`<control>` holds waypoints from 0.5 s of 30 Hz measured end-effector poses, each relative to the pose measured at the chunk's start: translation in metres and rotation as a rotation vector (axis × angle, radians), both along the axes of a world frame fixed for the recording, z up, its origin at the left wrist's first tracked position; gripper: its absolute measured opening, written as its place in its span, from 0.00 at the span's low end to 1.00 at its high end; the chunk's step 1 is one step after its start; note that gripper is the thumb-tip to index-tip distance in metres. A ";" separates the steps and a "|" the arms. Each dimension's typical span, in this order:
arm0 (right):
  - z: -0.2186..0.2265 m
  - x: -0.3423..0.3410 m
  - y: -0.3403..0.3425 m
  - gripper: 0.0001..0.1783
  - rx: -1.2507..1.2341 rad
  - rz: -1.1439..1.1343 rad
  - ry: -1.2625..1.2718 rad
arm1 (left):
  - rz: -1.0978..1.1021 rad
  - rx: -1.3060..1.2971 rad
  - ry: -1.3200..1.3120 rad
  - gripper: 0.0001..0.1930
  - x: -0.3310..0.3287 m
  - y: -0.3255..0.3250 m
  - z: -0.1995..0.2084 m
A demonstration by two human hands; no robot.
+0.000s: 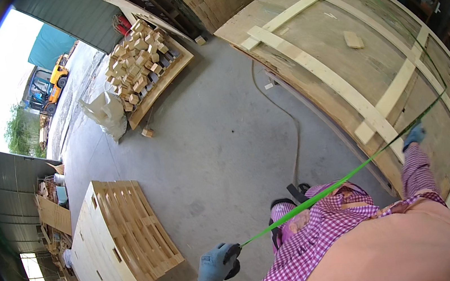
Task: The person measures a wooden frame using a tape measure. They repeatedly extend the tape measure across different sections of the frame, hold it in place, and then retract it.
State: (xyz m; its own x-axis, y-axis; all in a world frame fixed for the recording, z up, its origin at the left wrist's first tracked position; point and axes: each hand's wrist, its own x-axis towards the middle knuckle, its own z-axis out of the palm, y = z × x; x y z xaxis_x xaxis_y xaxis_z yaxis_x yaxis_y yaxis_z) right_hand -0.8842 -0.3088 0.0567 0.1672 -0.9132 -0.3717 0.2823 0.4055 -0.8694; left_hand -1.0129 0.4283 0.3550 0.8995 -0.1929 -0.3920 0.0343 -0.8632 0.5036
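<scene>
- Concrete floor (221, 158), grey, within a workshop open to daylight at left; it carries everything below.
- Left hand (217, 267), blue-gloved: clenched on a green strap (310, 202), low and well apart from the panel, apparently to keep the line straight.
- Right hand (416, 134), blue-gloved: at the strap, over the panel's near edge, seemingly to guide it; too blurred to tell whether the fingers are closed.
- Strap run: slanting between both hands across the person's front, then onward over the panel.
- Wooden panel (333, 52): broad, raised off the floor, perhaps for working height.
- Pale battens (318, 74): crossing the panel, likely as stiffening.
- Loose wood piece (353, 39): flat on the panel, between battens.
- Dark cord (296, 125): trailing beside the panel.
- Stacked wooden frames (140, 231): left of the person, piled probably to save room.
- Wood blocks (137, 58): heaped on a low platform; pale sack (105, 113) beside.
- Yellow forklift (55, 80): outside.
</scene>
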 end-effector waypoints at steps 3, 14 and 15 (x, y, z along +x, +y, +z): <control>0.000 0.085 0.147 0.32 0.314 0.210 0.144 | -0.021 0.040 0.014 0.08 0.076 0.044 0.001; 0.030 0.255 0.266 0.39 0.354 0.090 -0.159 | -0.482 -0.013 -0.019 0.11 0.463 0.164 -0.041; 0.032 0.256 0.253 0.38 0.321 -0.040 -0.204 | -0.555 -0.041 -0.056 0.11 0.511 0.157 -0.042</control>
State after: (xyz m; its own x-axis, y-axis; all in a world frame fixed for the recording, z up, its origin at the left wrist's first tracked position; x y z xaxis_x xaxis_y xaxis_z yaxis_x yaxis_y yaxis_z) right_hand -0.6287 -0.0554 0.0885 0.2333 -0.7630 -0.6028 0.4575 0.6331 -0.6244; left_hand -0.5016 0.5857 0.3127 0.6779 -0.6578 -0.3283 -0.4476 -0.7235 0.5255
